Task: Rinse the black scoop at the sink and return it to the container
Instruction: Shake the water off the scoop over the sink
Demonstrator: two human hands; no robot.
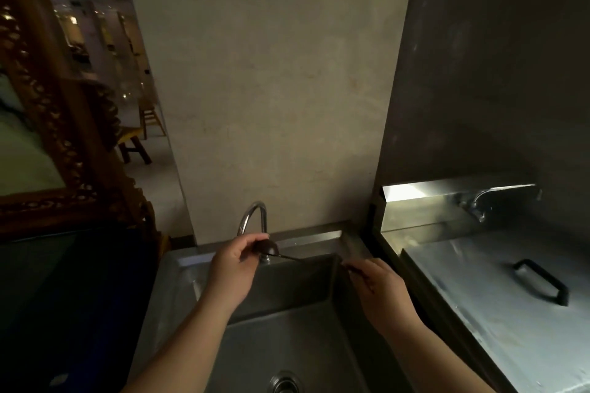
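The black scoop (267, 247) has a round dark bowl and a thin handle, and it is held level over the back of the steel sink (287, 322), just under the curved faucet (253, 217). My left hand (234, 268) cups the bowl with its fingertips. My right hand (380, 287) pinches the far end of the handle over the sink's right wall. No running water is visible. The sink's drain (285, 383) lies at the bottom. No container for the scoop is plainly in view.
To the right stands a steel unit with a flat lid (510, 306) bearing a black handle (542, 281) and a second tap (485, 201). A beige wall rises behind the sink. A carved wooden frame (64, 124) and a dark counter lie at left.
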